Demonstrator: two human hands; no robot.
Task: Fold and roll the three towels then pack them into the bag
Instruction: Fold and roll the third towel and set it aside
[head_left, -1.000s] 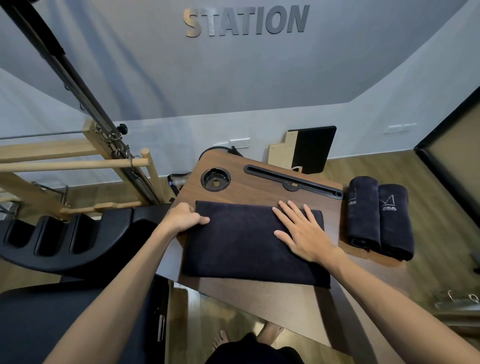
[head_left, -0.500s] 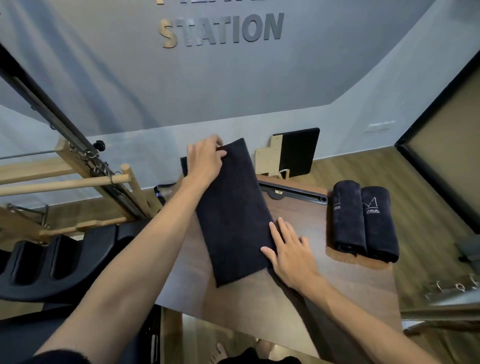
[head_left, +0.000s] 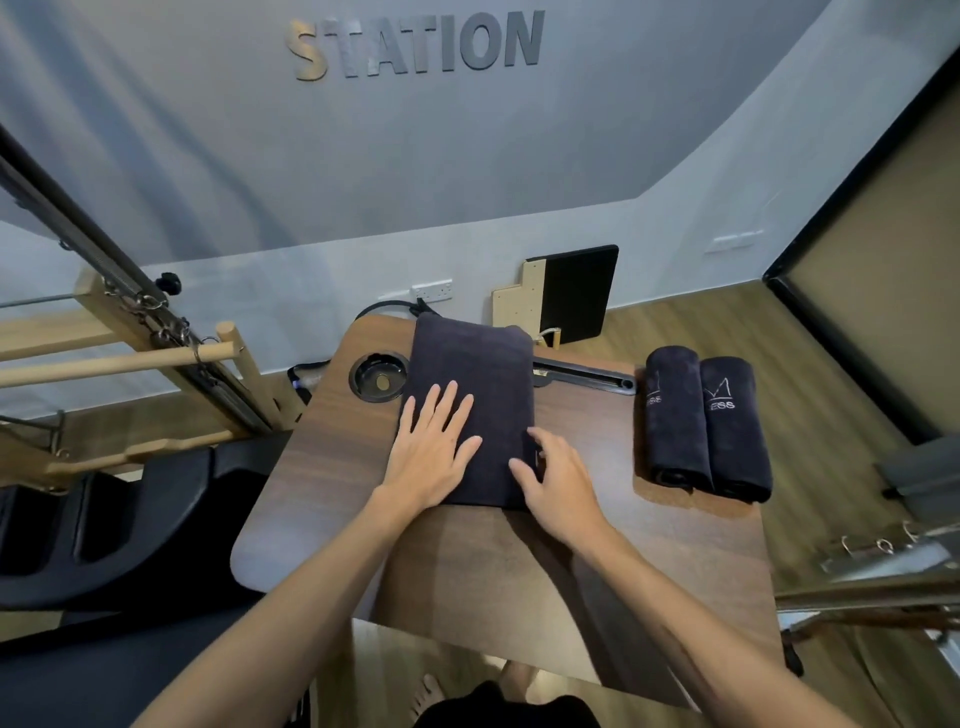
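Observation:
A dark folded towel lies lengthwise on the wooden table, its far end over the table's back edge. My left hand presses flat on its near left part, fingers straight. My right hand rests at the towel's near right edge, its fingers bent over that edge; whether they pinch the cloth is unclear. Two rolled dark towels with white lettering lie side by side at the table's right. No bag is in view.
A round cup hole sits in the table left of the towel, and a black slot runs behind it. Wooden and metal exercise equipment stands on the left. A black pad leans on the wall. Metal clips lie at right.
The towel was wide across the table, then my left hand lifted its left end and folded it over. It now lies as a narrower strip, with my left hand flat on it.

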